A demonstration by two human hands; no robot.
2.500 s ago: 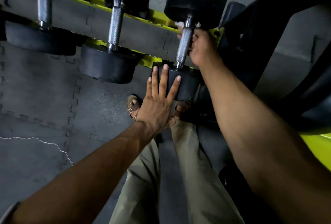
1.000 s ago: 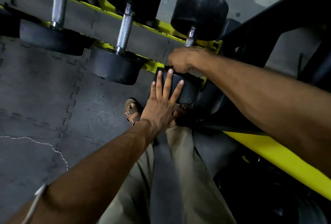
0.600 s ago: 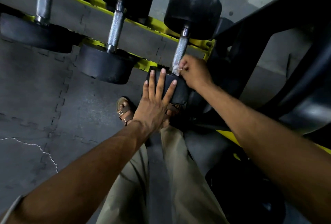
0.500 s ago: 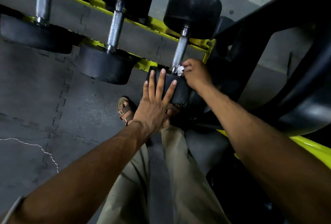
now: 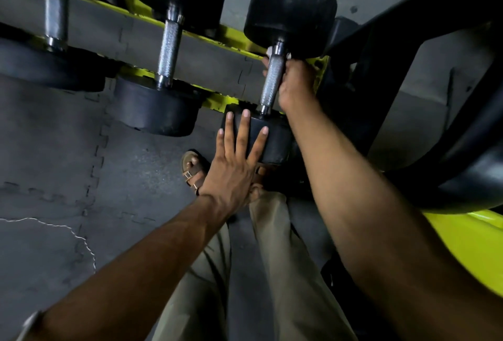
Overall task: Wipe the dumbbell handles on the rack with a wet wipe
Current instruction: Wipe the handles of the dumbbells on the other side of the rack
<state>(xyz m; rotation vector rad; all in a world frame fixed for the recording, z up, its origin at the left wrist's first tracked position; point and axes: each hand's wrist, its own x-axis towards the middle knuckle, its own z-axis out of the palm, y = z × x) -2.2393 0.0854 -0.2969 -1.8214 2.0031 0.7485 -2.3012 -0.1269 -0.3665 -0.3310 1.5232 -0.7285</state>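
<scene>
Steel and knurled, the handle (image 5: 272, 79) of the dumbbell at the rack's (image 5: 234, 38) right end is mid-wipe, I judge. The right hand (image 5: 295, 82) curls round its upper part, a scrap of white wipe (image 5: 288, 55) peeking above the knuckles. The left hand (image 5: 231, 174) lies flat, fingers spread wide, on the near black head (image 5: 272, 139), steadying it. The next move likely calls for a firm slide down toward that head, twisting to reach the underside. The handle looks bright, with no grime I can make out.
</scene>
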